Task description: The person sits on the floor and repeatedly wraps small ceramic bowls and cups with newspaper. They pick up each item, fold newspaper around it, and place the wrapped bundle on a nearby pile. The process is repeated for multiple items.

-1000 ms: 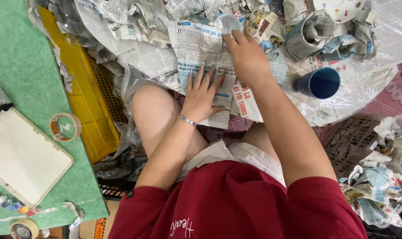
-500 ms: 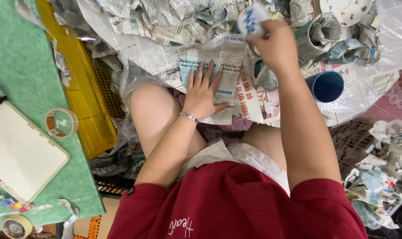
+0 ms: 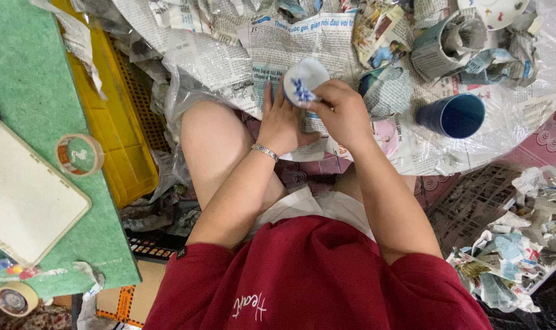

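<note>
My right hand [image 3: 341, 113] grips a small white cup with blue flower painting [image 3: 303, 80], held tilted over my lap. My left hand [image 3: 281, 121], with a thin bracelet at the wrist, lies flat with fingers spread on a sheet of newspaper [image 3: 290, 46] just below and left of the cup, its fingertips close to the cup. The sheet lies across my knees and the floor ahead.
A dark blue cup [image 3: 452, 114] lies on clear plastic at the right. Crumpled newspaper bundles [image 3: 443, 43] sit beyond it. A yellow crate [image 3: 116, 122], a green mat [image 3: 27, 79] with a tape roll [image 3: 79, 154] and a white tray [image 3: 21, 195] are at left.
My right hand reached to the far paper pile, picked up the white cup and brought it back over the newspaper sheet beside my left hand, which stayed flat on the sheet.
</note>
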